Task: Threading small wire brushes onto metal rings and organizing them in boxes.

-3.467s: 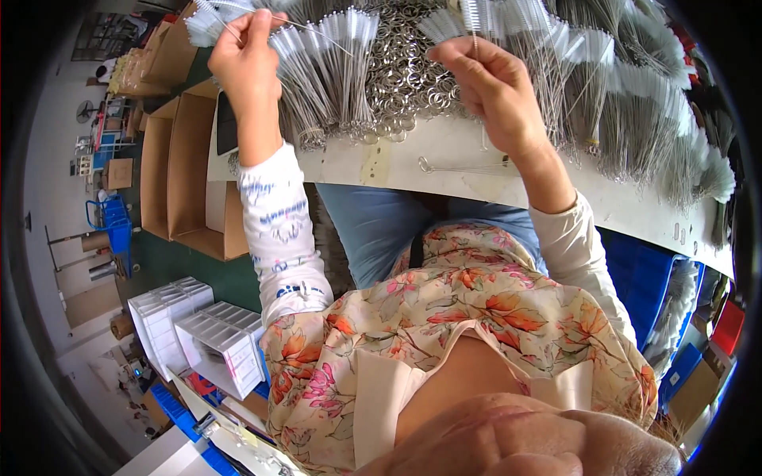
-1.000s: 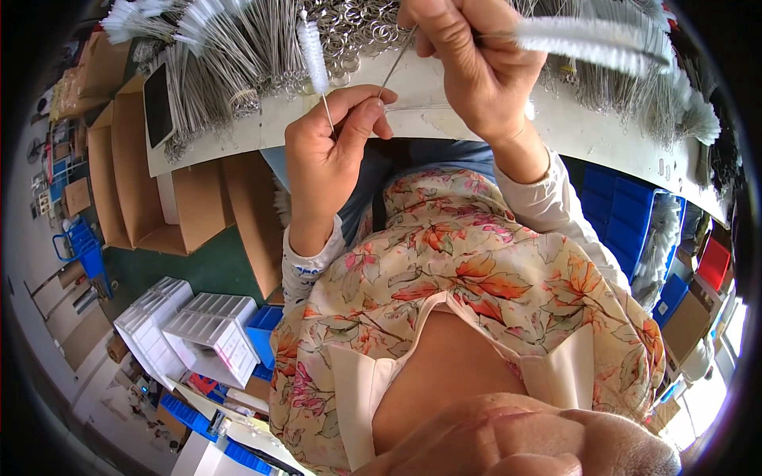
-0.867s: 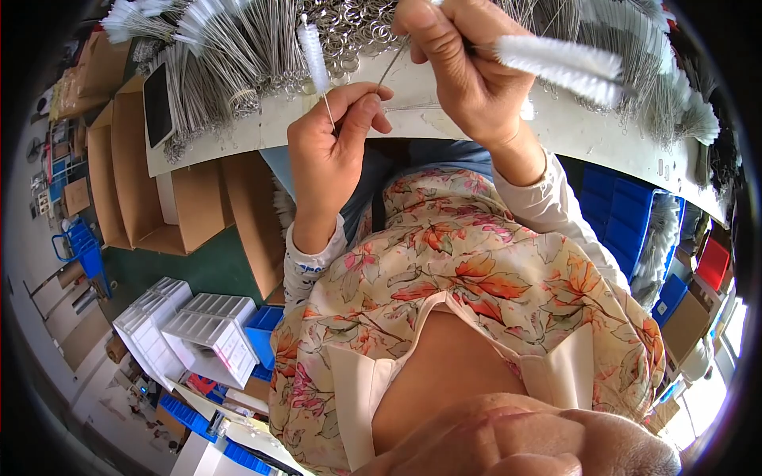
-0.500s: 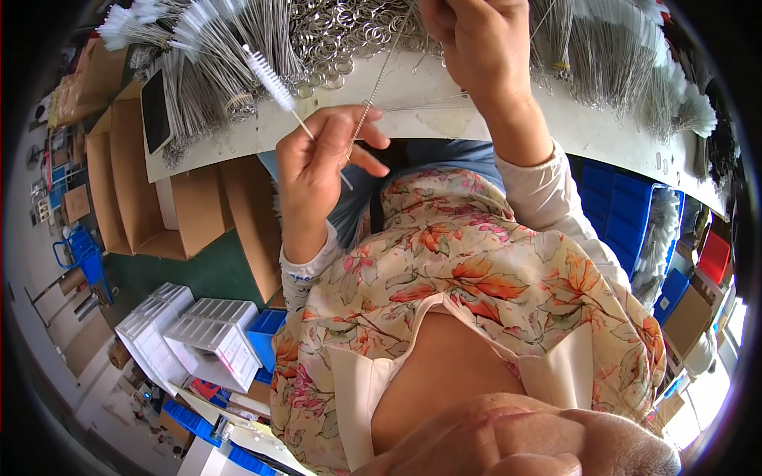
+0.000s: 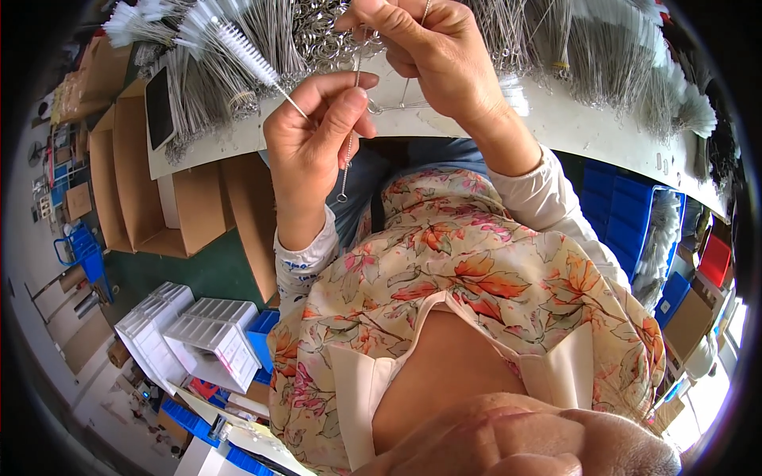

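My left hand (image 5: pixel 313 139) is closed on a wire-handled brush, whose white bristle head (image 5: pixel 246 54) points up and left. A small wire loop (image 5: pixel 342 197) hangs below these fingers. A thin beaded chain (image 5: pixel 350 143) runs through the same pinch and up toward my right hand. My right hand (image 5: pixel 432 59) is closed above the table's front part, its thumb and forefinger together on part of the chain. Exactly what sits in that fingertip pinch is partly hidden. A pile of metal rings (image 5: pixel 317 32) lies just behind both hands.
Bundles of white-tipped wire brushes (image 5: pixel 206 87) cover the table's left, with more bundles (image 5: pixel 603 63) to the right. A phone (image 5: pixel 159 109) lies at the table's left edge (image 5: pixel 206 152). Cardboard boxes (image 5: pixel 198 210) stand below left; blue bins (image 5: pixel 619 206) stand below right.
My right hand has come left and a little down, closer to my left hand. My left hand has risen slightly with the brush. The chain stretched between them has shortened.
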Available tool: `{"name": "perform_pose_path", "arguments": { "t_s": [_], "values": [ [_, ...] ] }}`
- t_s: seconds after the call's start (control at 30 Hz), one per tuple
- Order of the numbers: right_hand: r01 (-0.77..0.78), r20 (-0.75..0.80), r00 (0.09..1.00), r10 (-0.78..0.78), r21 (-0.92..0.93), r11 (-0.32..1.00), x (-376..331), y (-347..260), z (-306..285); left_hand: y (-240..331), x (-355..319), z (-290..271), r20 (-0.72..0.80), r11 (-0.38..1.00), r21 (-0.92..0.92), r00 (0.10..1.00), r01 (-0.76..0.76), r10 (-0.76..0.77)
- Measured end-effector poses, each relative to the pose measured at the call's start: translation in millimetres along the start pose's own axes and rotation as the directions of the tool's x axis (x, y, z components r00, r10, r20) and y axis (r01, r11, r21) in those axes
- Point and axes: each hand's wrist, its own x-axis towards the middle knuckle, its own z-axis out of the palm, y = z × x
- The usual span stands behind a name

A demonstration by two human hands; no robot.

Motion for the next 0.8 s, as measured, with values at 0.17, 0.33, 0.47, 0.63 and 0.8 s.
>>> {"name": "perform_pose_path", "arguments": {
  "t_s": [0.17, 0.33, 0.47, 0.63, 0.8],
  "values": [
    [0.086, 0.068, 0.994, -0.081, -0.084, 0.993, -0.4, 0.1, -5.8, -0.2, -4.0, 0.0, -0.029, 0.992, 0.102, 0.997, -0.070, 0.074],
    [0.056, 0.056, 0.997, -0.052, -0.075, 0.996, -3.5, -3.9, -5.8, 0.3, -6.7, -2.4, -0.043, 0.986, 0.143, 0.995, -0.081, 0.088],
    [-0.046, 0.106, 0.994, 0.037, 0.082, 0.996, -6.0, -6.1, -6.1, -2.9, -9.6, -0.9, -0.047, 0.985, 0.157, 0.995, -0.078, 0.087],
    [-0.160, 0.183, 0.976, 0.118, 0.232, 0.959, -2.5, 4.1, -10.1, -6.6, -13.4, -4.5, -0.027, 0.993, 0.115, 0.999, -0.039, 0.042],
    [-0.248, 0.264, 0.948, 0.178, 0.260, 0.933, 2.2, 23.4, -15.6, -10.6, -19.5, -7.0, -0.036, 0.984, 0.176, 0.998, -0.035, 0.042]
  ]
}}
